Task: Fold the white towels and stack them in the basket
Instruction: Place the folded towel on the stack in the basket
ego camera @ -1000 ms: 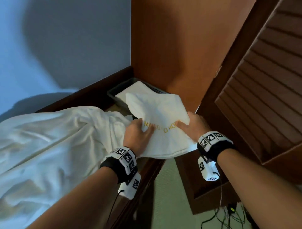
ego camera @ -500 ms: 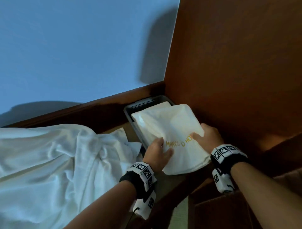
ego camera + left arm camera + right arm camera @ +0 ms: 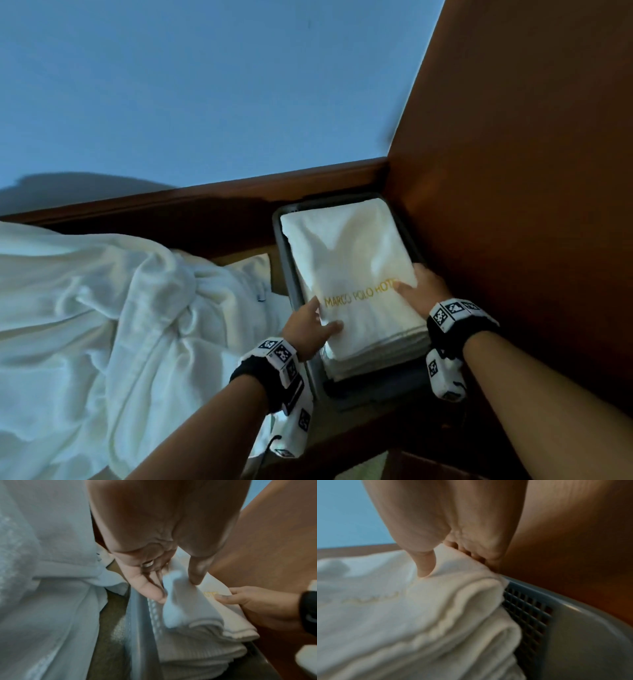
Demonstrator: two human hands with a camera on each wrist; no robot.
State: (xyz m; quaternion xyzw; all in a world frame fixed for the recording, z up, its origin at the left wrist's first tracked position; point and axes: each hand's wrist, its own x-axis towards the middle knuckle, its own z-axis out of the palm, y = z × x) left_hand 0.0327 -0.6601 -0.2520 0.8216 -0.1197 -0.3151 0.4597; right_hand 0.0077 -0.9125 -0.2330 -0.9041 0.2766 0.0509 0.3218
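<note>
both hands [image 3: 310, 330] [image 3: 423, 291] pinch folded towel [image 3: 352, 267] edges

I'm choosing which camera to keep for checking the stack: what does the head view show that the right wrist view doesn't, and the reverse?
Only the head view shows the left hand, the gold lettering legible on the folded towel, and the unfolded white pile to the left. Only the right wrist view shows the grid wall of the basket close up and the towel layers' edges beside it. Both show the right hand gripping that towel on the stack.
</note>
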